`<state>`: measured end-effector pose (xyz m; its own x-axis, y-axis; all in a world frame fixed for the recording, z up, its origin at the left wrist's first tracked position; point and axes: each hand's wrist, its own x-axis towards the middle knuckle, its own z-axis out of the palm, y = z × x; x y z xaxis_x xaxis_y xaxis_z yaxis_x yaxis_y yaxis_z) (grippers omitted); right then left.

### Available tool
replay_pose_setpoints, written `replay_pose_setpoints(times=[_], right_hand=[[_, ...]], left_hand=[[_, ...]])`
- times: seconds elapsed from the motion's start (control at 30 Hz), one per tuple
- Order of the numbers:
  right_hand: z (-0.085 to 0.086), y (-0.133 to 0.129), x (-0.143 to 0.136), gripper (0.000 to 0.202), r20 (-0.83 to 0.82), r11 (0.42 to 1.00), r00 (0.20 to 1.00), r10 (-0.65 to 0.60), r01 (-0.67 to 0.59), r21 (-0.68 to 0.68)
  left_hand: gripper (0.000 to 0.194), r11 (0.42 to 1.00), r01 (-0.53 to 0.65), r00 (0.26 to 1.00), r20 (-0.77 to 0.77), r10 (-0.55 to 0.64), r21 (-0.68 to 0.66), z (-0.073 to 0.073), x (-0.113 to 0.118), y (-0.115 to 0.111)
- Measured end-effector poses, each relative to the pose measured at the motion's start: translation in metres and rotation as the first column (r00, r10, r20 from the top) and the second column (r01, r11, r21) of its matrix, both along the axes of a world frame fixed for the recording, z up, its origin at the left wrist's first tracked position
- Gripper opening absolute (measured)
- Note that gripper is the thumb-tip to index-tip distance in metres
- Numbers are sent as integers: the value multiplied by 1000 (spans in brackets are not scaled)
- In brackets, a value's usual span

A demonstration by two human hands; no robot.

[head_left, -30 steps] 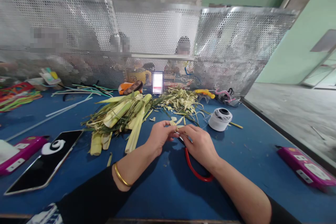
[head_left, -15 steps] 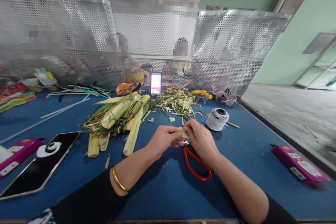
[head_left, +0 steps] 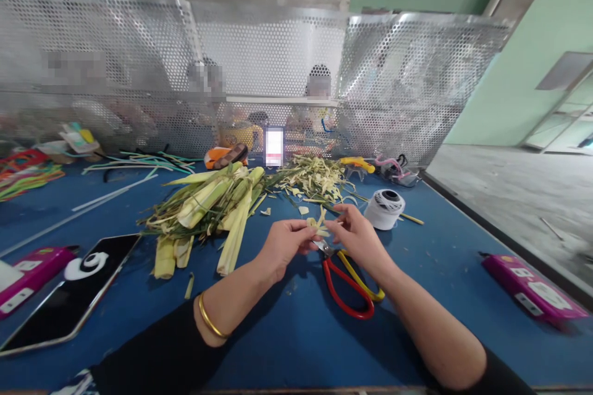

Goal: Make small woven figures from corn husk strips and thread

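Note:
Between the thumb and fingers of my left hand (head_left: 287, 244) is a small folded piece of pale yellow-green husk strips (head_left: 319, 223), with loose ends sticking out. My right hand (head_left: 361, 234) meets it from the other side, thumb and index finger closed at one of the strips; the exact grip is partly hidden. Beneath both hands lie scissors (head_left: 349, 296) with one red and one yellow handle, their blades partly covered by my left fingers. Just beyond my right hand stands a spool of white thread (head_left: 383, 210).
Left of my hands lies a bundle of green husks (head_left: 208, 210), with a heap of shredded strips (head_left: 315, 179) behind. A large phone (head_left: 78, 290) and purple power strips (head_left: 532, 290) flank the blue table. A perforated metal screen (head_left: 273, 43) closes the back, people beyond it.
My right hand has shifted slightly up and right, away from the scissors, so the yellow handle shows. The husk strips now spread out more visibly between my fingers. My left hand has barely moved.

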<state>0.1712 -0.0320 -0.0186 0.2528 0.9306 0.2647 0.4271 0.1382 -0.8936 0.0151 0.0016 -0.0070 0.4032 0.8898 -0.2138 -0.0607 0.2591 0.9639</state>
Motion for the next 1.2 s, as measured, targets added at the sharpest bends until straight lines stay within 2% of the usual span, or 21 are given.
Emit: replay_pose_setpoints(times=[0.1,0.2,0.27,0.37,0.43,0.63,0.83,0.93,1.13,1.2], right_hand=[[5,0,2,27,-177,995,981,73,-84,-58],[10,-2,-1,23,-262,994,959,109,-113,-2],[11,-4,-4,20,-224,992,967,120,-106,71],[10,-6,-7,14,-47,966,990,135,-121,227],[9,-7,-9,14,37,953,989,141,-145,264],[4,-7,-10,9,17,991,998,56,-58,120],[1,-5,-8,13,-16,994,995,101,-100,51],[1,-5,-8,14,-8,997,997,80,-80,21],[-1,-4,-7,9,-104,995,992,68,-74,-61],[-3,-2,-7,15,-159,994,985,69,-80,-68]], left_hand=[[15,1000,-18,1000,11,18,-18,0,-1,3],[15,999,-19,1000,9,20,-38,0,-1,4],[15,998,-29,1000,0,29,-47,1,0,3],[11,999,-33,999,-18,32,-44,3,0,1],[9,999,-29,999,-30,28,-22,3,1,-1],[6,997,-47,998,-38,50,59,2,4,-5],[9,991,-70,994,-74,78,113,-3,5,-3],[11,981,-71,990,-105,90,179,-6,5,-2],[19,929,-18,969,-224,108,368,-11,2,-1],[21,898,30,949,-296,112,438,-11,1,-1]])
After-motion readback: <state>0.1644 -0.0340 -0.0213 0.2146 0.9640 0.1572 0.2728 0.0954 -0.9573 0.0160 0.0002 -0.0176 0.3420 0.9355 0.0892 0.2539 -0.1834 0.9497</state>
